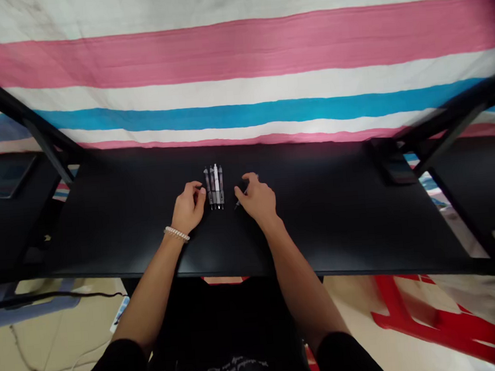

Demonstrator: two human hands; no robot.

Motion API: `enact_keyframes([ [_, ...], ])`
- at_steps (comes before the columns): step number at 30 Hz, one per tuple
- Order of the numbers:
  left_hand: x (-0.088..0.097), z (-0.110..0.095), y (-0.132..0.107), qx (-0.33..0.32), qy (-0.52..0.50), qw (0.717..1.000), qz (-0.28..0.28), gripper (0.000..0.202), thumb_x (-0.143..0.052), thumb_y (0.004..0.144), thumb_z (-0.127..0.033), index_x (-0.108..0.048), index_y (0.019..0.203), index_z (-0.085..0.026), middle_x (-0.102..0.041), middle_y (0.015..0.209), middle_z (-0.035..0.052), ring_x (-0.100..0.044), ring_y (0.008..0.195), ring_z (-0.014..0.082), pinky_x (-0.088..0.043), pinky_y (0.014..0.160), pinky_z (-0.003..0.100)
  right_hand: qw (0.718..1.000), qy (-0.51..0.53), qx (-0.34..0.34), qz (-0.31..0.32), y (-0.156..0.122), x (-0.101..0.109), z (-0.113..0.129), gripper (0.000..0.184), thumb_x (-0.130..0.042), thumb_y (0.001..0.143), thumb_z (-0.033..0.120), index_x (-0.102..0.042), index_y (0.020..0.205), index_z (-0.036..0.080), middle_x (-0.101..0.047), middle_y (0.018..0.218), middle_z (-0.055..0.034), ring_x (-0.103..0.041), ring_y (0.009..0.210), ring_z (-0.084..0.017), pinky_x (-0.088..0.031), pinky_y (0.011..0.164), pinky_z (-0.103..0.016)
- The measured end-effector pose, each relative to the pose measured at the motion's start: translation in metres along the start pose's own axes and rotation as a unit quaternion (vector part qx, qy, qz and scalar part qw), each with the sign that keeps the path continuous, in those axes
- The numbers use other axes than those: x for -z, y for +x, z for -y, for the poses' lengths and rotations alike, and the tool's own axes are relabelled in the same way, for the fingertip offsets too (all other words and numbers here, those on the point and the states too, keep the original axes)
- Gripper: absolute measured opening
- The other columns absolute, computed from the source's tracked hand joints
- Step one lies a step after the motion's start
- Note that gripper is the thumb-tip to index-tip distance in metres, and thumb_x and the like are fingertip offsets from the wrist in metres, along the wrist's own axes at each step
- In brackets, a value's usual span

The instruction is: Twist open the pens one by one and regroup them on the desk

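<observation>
Several pens [214, 187] lie side by side in a neat row on the black table [340, 218], tips toward me. My left hand [189, 206] rests just left of the row, fingers curled, thumb touching the leftmost pen. My right hand [257, 199] sits just right of the row, closed around another dark pen [237, 205] whose tip pokes out toward me.
A striped pink, white and blue cloth [239, 83] hangs behind the table. A dark flat object [394, 165] lies at the table's right back. A red plastic stool [433, 319] stands on the floor at right. Cables [46, 298] run at left.
</observation>
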State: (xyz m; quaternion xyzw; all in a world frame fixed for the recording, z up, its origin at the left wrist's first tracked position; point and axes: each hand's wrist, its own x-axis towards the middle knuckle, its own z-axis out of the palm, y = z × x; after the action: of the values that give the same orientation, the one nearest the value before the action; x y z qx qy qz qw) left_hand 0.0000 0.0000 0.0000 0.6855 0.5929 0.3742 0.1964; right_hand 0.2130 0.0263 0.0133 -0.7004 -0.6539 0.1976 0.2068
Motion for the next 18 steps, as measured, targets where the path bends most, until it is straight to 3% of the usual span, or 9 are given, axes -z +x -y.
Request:
enact_keyframes([
  [5, 0.001, 0.001, -0.001, 0.002, -0.022, 1.000, -0.021, 0.024, -0.052, 0.100, -0.035, -0.058, 0.114, -0.016, -0.069, 0.076, 0.0036, -0.061, 0.065, 0.0158, -0.045, 0.064, 0.029, 0.999, 0.020, 0.014, -0.022, -0.008, 0.004, -0.008, 0.027, -0.059, 0.083, 0.025, -0.062, 0.109, 0.019, -0.063, 0.069, -0.0025, -0.061, 0.068, -0.021, -0.046, 0.069, -0.034],
  [8, 0.000, 0.002, -0.001, 0.019, -0.074, 0.996, -0.051, 0.023, -0.057, 0.097, -0.036, -0.062, 0.109, -0.017, -0.070, 0.077, 0.0036, -0.062, 0.064, 0.0143, -0.047, 0.062, 0.028, 0.990, 0.130, 0.054, -0.015, -0.015, 0.007, -0.013, 0.016, -0.057, 0.083, 0.023, -0.059, 0.099, 0.021, -0.058, 0.067, 0.0020, -0.058, 0.063, -0.016, -0.048, 0.069, -0.033],
  [10, -0.002, -0.002, -0.001, 0.044, -0.157, 0.985, -0.062, 0.026, -0.064, 0.093, -0.040, -0.064, 0.106, -0.017, -0.072, 0.081, 0.0053, -0.066, 0.068, 0.0146, -0.052, 0.064, 0.028, 0.966, 0.246, 0.076, 0.010, -0.020, 0.010, -0.011, 0.013, -0.059, 0.085, 0.029, -0.051, 0.093, 0.023, -0.057, 0.071, 0.0036, -0.058, 0.062, -0.014, -0.050, 0.064, -0.030],
  [12, -0.004, -0.009, 0.001, 0.069, -0.274, 0.958, -0.042, 0.035, -0.071, 0.088, -0.045, -0.065, 0.108, -0.016, -0.076, 0.091, 0.0086, -0.072, 0.077, 0.0167, -0.057, 0.072, 0.030, 0.927, 0.358, 0.097, 0.048, -0.025, 0.014, -0.004, 0.024, -0.064, 0.086, 0.037, -0.044, 0.089, 0.024, -0.057, 0.077, 0.0036, -0.058, 0.064, -0.012, -0.052, 0.060, -0.028],
  [15, -0.005, -0.026, 0.008, 0.083, -0.416, 0.905, 0.046, 0.049, -0.075, 0.084, -0.050, -0.064, 0.119, -0.017, -0.077, 0.104, 0.0117, -0.074, 0.088, 0.0199, -0.060, 0.081, 0.035, 0.869, 0.458, 0.140, 0.126, -0.029, 0.021, 0.013, 0.036, -0.071, 0.085, 0.042, -0.039, 0.087, 0.026, -0.057, 0.083, 0.0031, -0.059, 0.069, -0.011, -0.057, 0.060, -0.027],
  [18, -0.005, -0.040, 0.019, 0.071, -0.448, 0.886, 0.101, 0.036, -0.072, 0.087, -0.050, -0.071, 0.101, -0.017, -0.077, 0.100, 0.0101, -0.073, 0.087, 0.0188, -0.059, 0.080, 0.033, 0.836, 0.494, 0.172, 0.167, -0.025, 0.022, 0.030, 0.040, -0.074, 0.084, 0.042, -0.037, 0.083, 0.026, -0.056, 0.078, 0.0042, -0.059, 0.068, -0.011, -0.057, 0.056, -0.025],
])
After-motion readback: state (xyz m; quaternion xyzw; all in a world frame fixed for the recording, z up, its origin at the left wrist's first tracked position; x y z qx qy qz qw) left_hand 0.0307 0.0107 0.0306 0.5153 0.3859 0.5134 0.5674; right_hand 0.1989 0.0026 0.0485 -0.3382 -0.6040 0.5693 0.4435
